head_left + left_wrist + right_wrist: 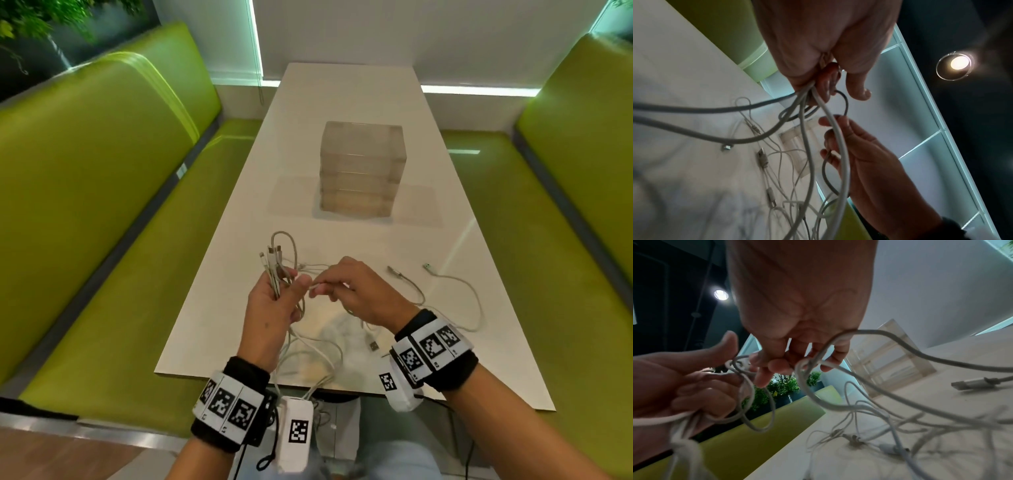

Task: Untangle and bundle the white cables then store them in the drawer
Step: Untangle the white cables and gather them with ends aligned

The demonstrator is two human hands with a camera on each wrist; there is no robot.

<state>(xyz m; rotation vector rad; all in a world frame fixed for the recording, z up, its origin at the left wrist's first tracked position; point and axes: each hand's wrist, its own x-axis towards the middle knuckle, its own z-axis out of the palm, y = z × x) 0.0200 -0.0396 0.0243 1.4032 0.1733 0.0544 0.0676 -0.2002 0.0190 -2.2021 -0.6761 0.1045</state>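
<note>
Several white cables (310, 342) lie tangled on the white table (346, 99) near its front edge. My left hand (274, 298) grips a bunch of them, the plug ends (272, 255) sticking up above the fist; the left wrist view shows the strands (807, 100) hanging from the curled fingers. My right hand (352, 291) pinches one cable end (317, 285) just right of the left thumb; in the right wrist view its fingers (777, 366) curl round a loop (812, 363). A clear drawer unit (361, 168) stands mid-table, its drawers closed.
Two loose cable ends (394, 270) (428, 266) lie on the table to the right of my hands, their cords trailing toward the right wrist. A USB plug (373, 344) lies under the right forearm. Green benches (102, 205) flank the table on both sides.
</note>
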